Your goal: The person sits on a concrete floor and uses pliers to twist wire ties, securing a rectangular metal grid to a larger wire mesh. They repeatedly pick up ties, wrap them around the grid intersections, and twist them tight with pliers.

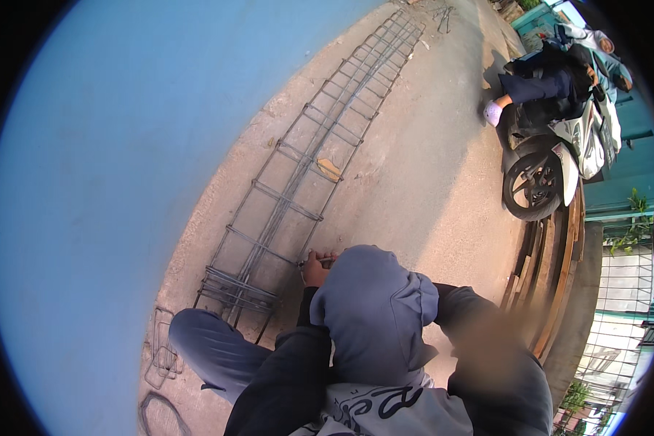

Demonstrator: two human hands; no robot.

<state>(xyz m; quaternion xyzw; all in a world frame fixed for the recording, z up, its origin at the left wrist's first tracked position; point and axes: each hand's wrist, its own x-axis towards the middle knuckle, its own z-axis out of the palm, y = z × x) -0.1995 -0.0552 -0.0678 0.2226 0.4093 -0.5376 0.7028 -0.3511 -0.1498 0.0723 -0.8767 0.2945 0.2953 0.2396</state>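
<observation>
A long cage of steel reinforcing bars [283, 200] lies on the ground and stretches away from me, with rectangular stirrups along it. Several stirrups [236, 287] are bunched together at its near end. My left hand [315, 270] is at the cage's right-hand bar, beside my raised knee. Its fingers are curled, but I cannot make out what they grip. The black right sleeve [454, 299] passes behind that knee, which hides my right hand.
Loose stirrups [163, 352] and a wire loop [160, 414] lie near my left leg. A blue surface [123, 160] fills the left side. At right are a motorcycle [559, 156] with people on it, stacked timber [552, 269] and a wire-mesh fence [621, 320].
</observation>
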